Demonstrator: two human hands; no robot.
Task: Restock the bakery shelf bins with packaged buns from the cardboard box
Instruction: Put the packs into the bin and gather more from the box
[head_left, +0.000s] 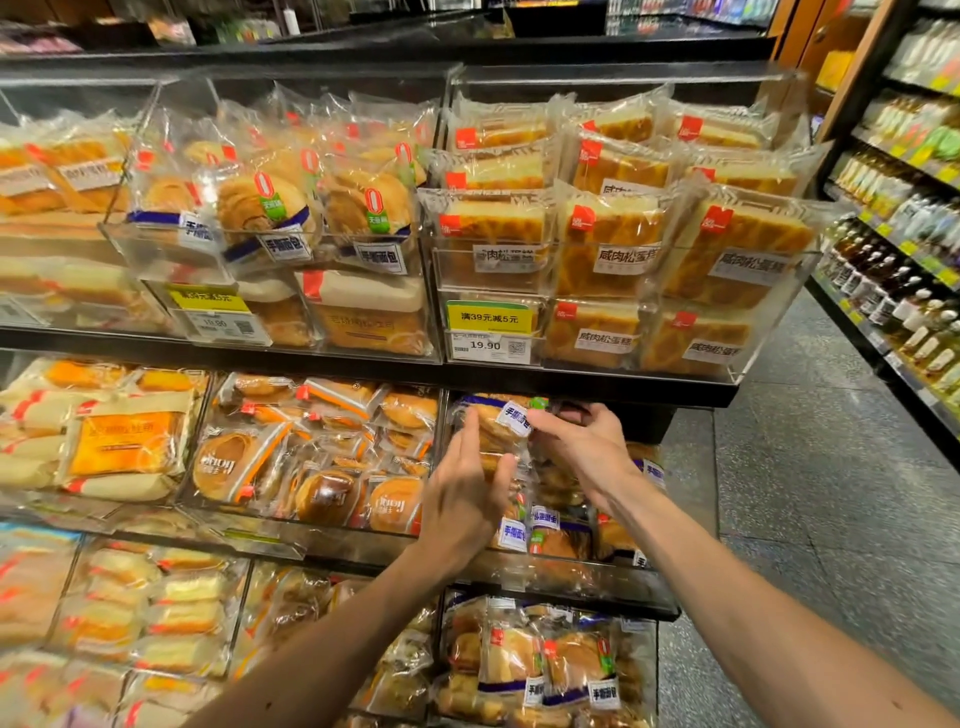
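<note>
A packaged bun (496, 431) in clear wrap with a white and blue label is held upright over the middle-shelf right bin (571, 577). My left hand (465, 493) presses its left side with straight fingers and the thumb in front. My right hand (582, 447) pinches its right edge near the label. More of the same buns (550, 535) lie in the bin below the held pack. The cardboard box is out of view.
Clear acrylic bins full of packaged bread fill three shelf levels; a price tag (491, 332) hangs on the top bin. A lower bin (545, 670) holds similar buns. An aisle floor (810, 493) runs on the right beside a bottle shelf (904, 249).
</note>
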